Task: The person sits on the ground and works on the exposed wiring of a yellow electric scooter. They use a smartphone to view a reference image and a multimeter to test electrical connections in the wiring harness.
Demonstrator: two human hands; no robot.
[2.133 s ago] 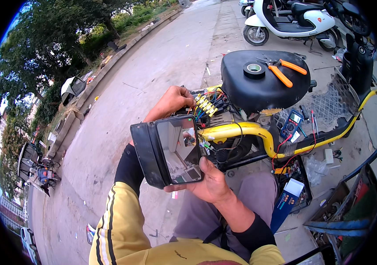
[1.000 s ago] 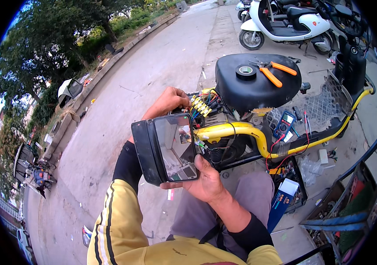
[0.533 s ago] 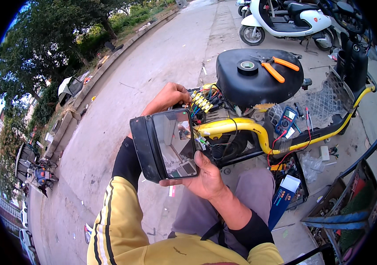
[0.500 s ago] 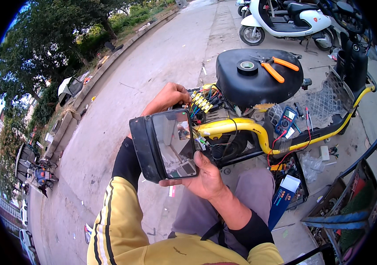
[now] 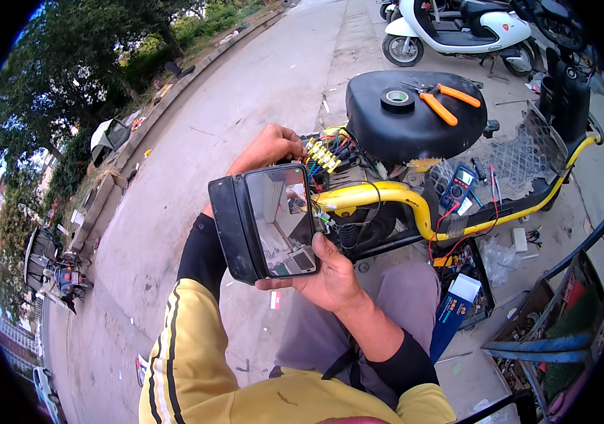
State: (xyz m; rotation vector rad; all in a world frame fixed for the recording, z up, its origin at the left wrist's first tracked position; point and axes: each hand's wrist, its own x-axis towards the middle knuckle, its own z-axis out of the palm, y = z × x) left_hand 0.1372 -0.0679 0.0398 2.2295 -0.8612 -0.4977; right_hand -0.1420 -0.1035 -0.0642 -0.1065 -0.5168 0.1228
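Observation:
My right hand [image 5: 330, 272] grips a smartphone [image 5: 280, 219] in an open black flip case [image 5: 227, 222]; its lit screen shows an indoor scene. Behind the phone, my left hand [image 5: 277, 145] has curled fingers at a row of yellow connectors [image 5: 323, 157] among coloured wires on a stripped yellow scooter frame [image 5: 379, 191]. What those fingertips hold is hidden. The black seat [image 5: 386, 131] carries a roll of black tape [image 5: 397, 101] and orange-handled pliers [image 5: 440, 109]. A blue multimeter [image 5: 461, 185] with red and black leads lies on the footboard.
An open toolbox [image 5: 475, 297] with a blue box [image 5: 454, 314] is beside my right knee. A metal cart [image 5: 542, 353] stands at lower right. A white scooter [image 5: 464, 39] is parked beyond, a three-wheeler [image 5: 54, 272] far left. A curb [image 5: 118, 184] with trees runs along the left.
The view has shifted slightly, so the scene sits a little higher. The phone and both my hands have risen slightly, with the same grip and posture.

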